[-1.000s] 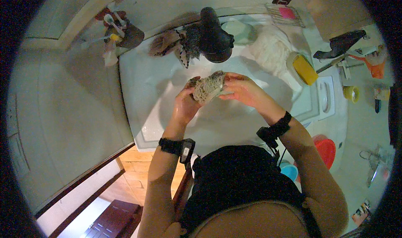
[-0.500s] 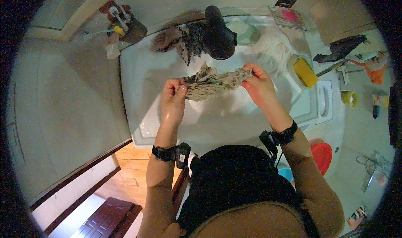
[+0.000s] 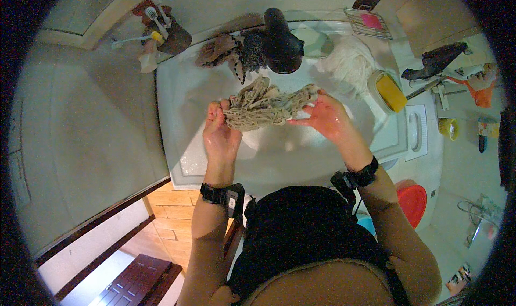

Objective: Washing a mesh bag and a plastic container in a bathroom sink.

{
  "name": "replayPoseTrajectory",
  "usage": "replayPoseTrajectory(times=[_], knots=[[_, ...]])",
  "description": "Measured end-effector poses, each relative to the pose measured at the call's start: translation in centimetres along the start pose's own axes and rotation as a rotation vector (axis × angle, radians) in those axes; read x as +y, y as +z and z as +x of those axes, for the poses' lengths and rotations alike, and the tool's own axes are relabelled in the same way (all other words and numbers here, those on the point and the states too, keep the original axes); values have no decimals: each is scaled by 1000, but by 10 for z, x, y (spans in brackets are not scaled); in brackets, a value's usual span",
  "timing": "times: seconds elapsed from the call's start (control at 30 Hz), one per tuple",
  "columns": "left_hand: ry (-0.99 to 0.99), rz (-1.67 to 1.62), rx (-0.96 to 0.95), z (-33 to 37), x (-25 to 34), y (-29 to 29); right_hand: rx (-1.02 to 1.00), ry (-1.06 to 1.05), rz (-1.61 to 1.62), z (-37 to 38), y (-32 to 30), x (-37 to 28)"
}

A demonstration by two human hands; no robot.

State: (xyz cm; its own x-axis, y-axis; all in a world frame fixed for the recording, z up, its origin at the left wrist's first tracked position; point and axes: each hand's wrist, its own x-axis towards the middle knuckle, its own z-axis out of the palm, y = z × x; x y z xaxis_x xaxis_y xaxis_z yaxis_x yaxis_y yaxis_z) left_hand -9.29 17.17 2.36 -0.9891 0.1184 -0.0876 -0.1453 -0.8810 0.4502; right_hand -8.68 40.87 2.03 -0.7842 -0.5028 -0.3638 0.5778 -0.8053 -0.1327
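A wet, crumpled grey-beige knitted or lacy cloth (image 3: 263, 109) is stretched between my hands over a white sink (image 3: 185, 144). My left hand (image 3: 219, 126) grips its left end, fingers closed on it. At the other end, my right hand (image 3: 329, 118) holds the cloth near the fingertips, some fingers reaching underneath. Behind the cloth stands a black faucet (image 3: 280, 45). Left of the faucet lie a brown cloth with dark trim (image 3: 223, 50) and a dark speckled cloth (image 3: 253, 50). A pile of white cloth (image 3: 349, 61) sits to the right.
A yellow block (image 3: 391, 92) rests in a dish at the sink's right side. Behind the faucet is a pale green item (image 3: 312, 42). Toothbrushes stand in a cup (image 3: 176, 40) at back left. A wire rack (image 3: 371, 23) hangs back right; a red basin (image 3: 413, 204) is lower right.
The cloth has bunched up more and shifted slightly left. My right hand has turned, its fingers spreading under the cloth; my left hand has moved slightly left.
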Motion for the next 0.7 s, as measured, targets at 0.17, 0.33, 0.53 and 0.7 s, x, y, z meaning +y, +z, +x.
replayPoseTrajectory(times=[0.17,0.33,0.53,0.7], knots=[[-94,62,-49,-2,-17,5,-38,-38,-157,9,14,29],[37,599,165,-4,-13,-9,111,-431,-200,14,11,23],[-31,392,317,-5,2,-30,-5,-346,48,15,-11,-6],[-113,328,258,-3,-13,-31,-187,-242,172,25,-30,0]])
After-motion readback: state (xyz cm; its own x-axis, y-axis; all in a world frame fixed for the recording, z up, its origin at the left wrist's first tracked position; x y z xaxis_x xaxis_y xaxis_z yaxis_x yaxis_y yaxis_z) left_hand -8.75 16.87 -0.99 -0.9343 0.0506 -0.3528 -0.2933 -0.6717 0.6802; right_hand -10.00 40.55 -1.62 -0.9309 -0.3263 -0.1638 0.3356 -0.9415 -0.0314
